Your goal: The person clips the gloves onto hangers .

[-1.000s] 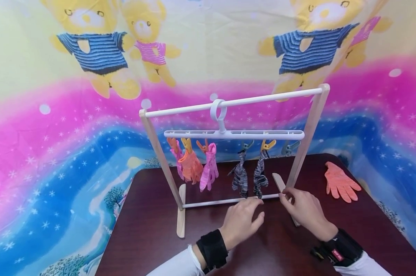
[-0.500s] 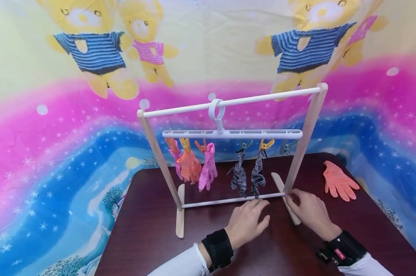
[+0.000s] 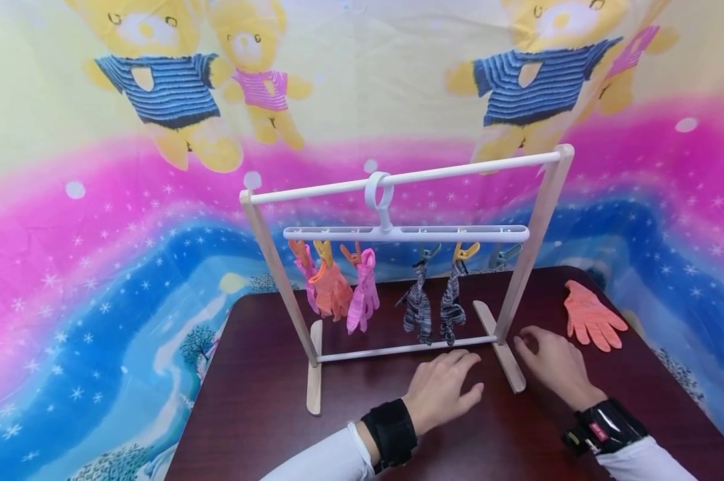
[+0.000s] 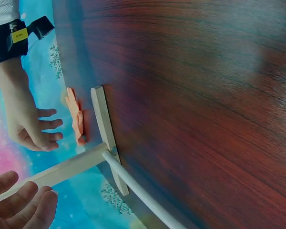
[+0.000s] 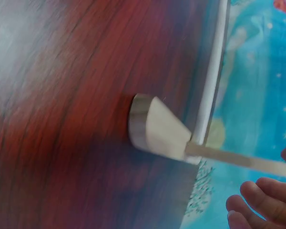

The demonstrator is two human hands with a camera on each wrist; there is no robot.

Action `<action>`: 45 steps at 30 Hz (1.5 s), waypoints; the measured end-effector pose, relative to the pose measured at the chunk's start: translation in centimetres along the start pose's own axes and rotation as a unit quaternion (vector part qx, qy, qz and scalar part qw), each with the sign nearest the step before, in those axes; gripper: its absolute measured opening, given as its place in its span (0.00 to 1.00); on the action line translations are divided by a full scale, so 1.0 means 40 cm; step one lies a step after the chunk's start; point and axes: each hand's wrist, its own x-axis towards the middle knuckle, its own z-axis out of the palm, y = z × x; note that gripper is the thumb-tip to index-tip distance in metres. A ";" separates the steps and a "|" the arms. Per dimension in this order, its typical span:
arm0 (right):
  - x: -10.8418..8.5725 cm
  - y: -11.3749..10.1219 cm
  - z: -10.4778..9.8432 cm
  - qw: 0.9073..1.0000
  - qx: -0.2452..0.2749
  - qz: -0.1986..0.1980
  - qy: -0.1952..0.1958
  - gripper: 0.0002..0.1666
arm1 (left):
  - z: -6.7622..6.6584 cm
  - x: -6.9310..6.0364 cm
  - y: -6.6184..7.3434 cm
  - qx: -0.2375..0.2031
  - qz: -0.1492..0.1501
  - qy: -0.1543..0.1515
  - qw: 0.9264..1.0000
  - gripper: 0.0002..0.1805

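A small wood-and-white drying rack (image 3: 506, 300) stands on the table with a white clip hanger (image 3: 392, 234) hooked over its top bar. Clothespins on the hanger hold pink gloves (image 3: 363, 294), an orange glove (image 3: 332, 292) and two grey-black knitted gloves (image 3: 418, 307). My left hand (image 3: 440, 391) hovers in front of the rack's lower bar, fingers relaxed, holding nothing. To the right of the rack's right foot (image 3: 509, 367) is my right hand (image 3: 554, 364), apart from it, fingers loosely bent with nothing in them. A loose orange glove (image 3: 594, 316) lies flat on the table beyond the right hand.
One grey-green clothespin (image 3: 506, 255) hangs at the hanger's right end with no glove in it. The dark wooden table (image 3: 260, 427) has rounded corners. A printed cloth (image 3: 362, 80) with teddy bears covers the wall behind.
My right hand has let go of the rack's right foot area and moved right. The left hand has drawn back from the lower bar, toward me and slightly right.
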 end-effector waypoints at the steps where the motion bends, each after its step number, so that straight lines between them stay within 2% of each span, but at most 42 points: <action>1: 0.001 0.007 -0.001 1.000 -0.001 0.003 -0.002 0.12 | 0.000 0.002 0.003 -0.001 0.001 -0.001 1.000 0.21; 6: 0.007 0.037 -0.005 1.000 -0.008 0.016 -0.005 0.16 | 0.004 0.009 0.016 0.007 0.009 -0.005 1.000 0.21; 13: 0.023 0.080 -0.005 1.000 -0.013 0.023 -0.002 0.20 | 0.019 0.013 0.030 0.018 0.028 -0.034 0.999 0.23; 22: 0.048 0.137 -0.002 1.000 -0.011 0.025 0.013 0.20 | 0.017 0.027 0.047 0.015 0.042 -0.040 0.998 0.26; 32: 0.055 0.236 0.011 0.999 -0.031 0.033 0.005 0.26 | 0.021 0.031 0.068 0.033 0.050 -0.059 0.996 0.29; 38: 0.054 0.282 0.022 0.998 -0.041 0.045 0.006 0.16 | 0.030 0.031 0.081 0.047 0.060 -0.065 0.995 0.30; 42: 0.056 0.296 0.023 0.998 -0.034 0.052 -0.012 0.18 | 0.032 0.032 0.089 0.050 0.067 -0.071 0.994 0.31; 44: 0.057 0.301 0.021 0.997 -0.029 0.061 -0.033 0.17 | 0.031 0.033 0.091 0.051 0.068 -0.074 0.994 0.31; 45: 0.058 0.303 0.020 0.996 -0.026 0.067 -0.045 0.21 | 0.031 0.033 0.092 0.051 0.068 -0.075 0.994 0.30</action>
